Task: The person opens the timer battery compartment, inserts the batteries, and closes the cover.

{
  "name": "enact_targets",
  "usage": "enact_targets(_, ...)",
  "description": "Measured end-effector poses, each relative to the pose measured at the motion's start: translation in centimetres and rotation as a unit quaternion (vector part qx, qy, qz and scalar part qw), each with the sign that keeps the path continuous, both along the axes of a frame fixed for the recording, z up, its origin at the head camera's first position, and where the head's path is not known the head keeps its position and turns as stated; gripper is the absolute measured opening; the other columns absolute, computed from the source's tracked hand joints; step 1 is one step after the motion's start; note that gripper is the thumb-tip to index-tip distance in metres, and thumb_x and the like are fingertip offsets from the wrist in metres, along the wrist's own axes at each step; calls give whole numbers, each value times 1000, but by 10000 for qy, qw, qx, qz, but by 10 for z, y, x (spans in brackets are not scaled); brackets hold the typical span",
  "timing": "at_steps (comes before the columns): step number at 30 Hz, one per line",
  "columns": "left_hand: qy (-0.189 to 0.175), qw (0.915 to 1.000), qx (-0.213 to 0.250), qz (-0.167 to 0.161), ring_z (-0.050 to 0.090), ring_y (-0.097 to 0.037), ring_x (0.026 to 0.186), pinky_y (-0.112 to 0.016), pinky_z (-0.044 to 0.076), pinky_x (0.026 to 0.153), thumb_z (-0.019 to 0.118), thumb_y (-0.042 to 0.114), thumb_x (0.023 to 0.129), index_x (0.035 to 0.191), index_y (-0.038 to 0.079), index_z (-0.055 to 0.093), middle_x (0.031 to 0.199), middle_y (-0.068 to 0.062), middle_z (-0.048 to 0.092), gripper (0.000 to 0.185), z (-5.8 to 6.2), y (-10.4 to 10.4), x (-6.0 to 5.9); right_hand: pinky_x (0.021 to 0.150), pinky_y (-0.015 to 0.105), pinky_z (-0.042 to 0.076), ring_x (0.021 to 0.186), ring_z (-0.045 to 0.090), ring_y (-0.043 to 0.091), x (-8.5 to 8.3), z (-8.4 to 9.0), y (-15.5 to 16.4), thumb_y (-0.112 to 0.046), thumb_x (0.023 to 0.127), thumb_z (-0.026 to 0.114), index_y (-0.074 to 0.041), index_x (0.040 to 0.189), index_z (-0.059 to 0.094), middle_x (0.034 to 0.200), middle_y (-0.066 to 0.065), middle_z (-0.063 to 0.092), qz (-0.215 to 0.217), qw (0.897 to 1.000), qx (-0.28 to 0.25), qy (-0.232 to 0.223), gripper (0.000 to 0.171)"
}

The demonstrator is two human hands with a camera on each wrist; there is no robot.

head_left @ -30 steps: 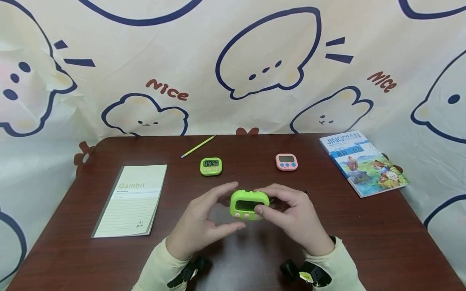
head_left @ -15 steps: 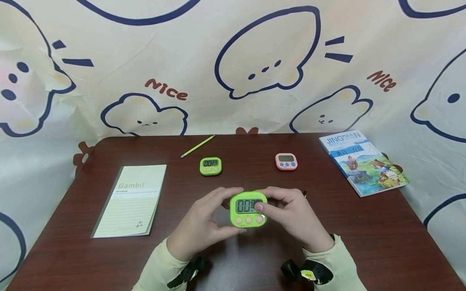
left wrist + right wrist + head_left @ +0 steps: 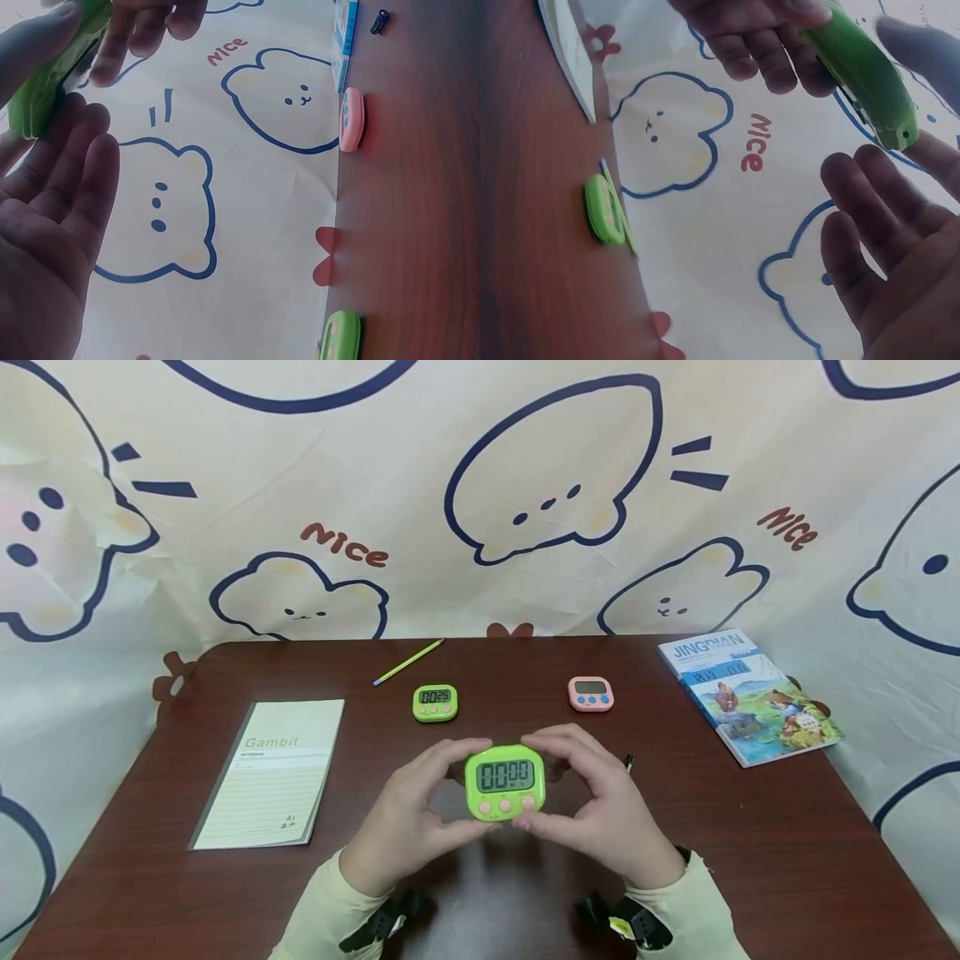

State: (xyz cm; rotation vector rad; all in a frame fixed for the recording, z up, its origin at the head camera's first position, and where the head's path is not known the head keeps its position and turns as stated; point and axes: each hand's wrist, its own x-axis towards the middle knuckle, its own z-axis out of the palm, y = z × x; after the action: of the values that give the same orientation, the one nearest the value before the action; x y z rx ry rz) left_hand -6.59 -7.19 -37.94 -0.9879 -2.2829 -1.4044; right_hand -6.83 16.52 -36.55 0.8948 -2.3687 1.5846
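L hand [image 3: 411,810] & R hand [image 3: 603,802] part-curled, both pinching rounded green plastic timer [image 3: 505,782] btwn them, above dark-brown wood-look table [image 3: 495,914]. Reads 0000, so prob. powered on; putting it down not yet done.

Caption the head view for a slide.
Both hands hold a green timer reading 0000; a second green timer and a pink timer lie beyond.
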Motion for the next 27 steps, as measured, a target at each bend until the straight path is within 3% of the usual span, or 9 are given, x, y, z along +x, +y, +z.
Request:
enact_targets(3, 24, 10000, 42, 4, 63, -13, 100, -32, 59, 77, 92, 7, 71, 139, 11, 52, 119, 0, 65, 79, 1, -1, 0, 78, 27, 53, 104, 58, 12, 1, 1, -1, -12, 71, 92, -14, 138, 58, 126, -1, 61, 14, 9984, 410, 394, 76)
enact_targets(7, 34, 10000, -21, 24, 63, -12, 100, -28, 58, 79, 92, 7, 71, 140, 11, 52, 118, 0, 65, 79, 0, -2, 0, 80, 27, 54, 108, 58, 12, 3, -2, -4, -13, 71, 92, -13, 140, 56, 127, -1, 61, -158, 9953, 753, 586, 78)
enact_targets(13, -86, 9995, -299, 92, 61, -12, 105, -26, 57, 84, 92, 14, 72, 143, 9, 52, 121, 0, 61, 81, -8, 1, -2, 82, 28, 56, 101, 59, 10, 4, -13, 0, -14, 71, 93, -15, 141, 56, 125, -6, 61, -454, 9953, 812, 280, 78)
enact_targets(17, 191, 9987, -417, 217, 62, -13, 107, -22, 56, 87, 92, 18, 71, 143, 6, 53, 125, -3, 57, 83, -12, 8, 0, 83, 30, 56, 100, 59, 8, 6, -19, 7, -16, 71, 93, -18, 141, 57, 123, -11, 61, -622, 9933, 968, 79, 78)
enact_targets(21, 393, 9978, -337, 403, 63, -15, 105, -23, 57, 85, 93, 17, 71, 141, 5, 55, 126, -5, 57, 81, -15, 14, 2, 83, 31, 55, 102, 58, 7, 4, -20, 13, -21, 72, 93, -17, 141, 57, 123, -11, 62, -662, 9890, 1281, 316, 78)
enact_targets(24, 171, 9972, -301, 657, 64, -14, 104, -26, 58, 84, 92, 16, 72, 141, 5, 55, 127, -6, 57, 79, -17, 19, 2, 84, 33, 56, 105, 58, 8, -4, -20, 15, -26, 72, 93, -14, 140, 57, 123, -9, 63, -692, 9842, 1535, 541, 78)
enact_targets(27, -272, 9944, -301, 979, 65, -13, 105, -26, 57, 86, 91, 14, 75, 141, 5, 55, 128, -6, 57, 76, -21, 26, -4, 85, 37, 57, 105, 61, 10, -15, -23, 15, -28, 74, 91, -11, 141, 57, 124, -5, 64, -720, 9802, 1784, 465, 77)
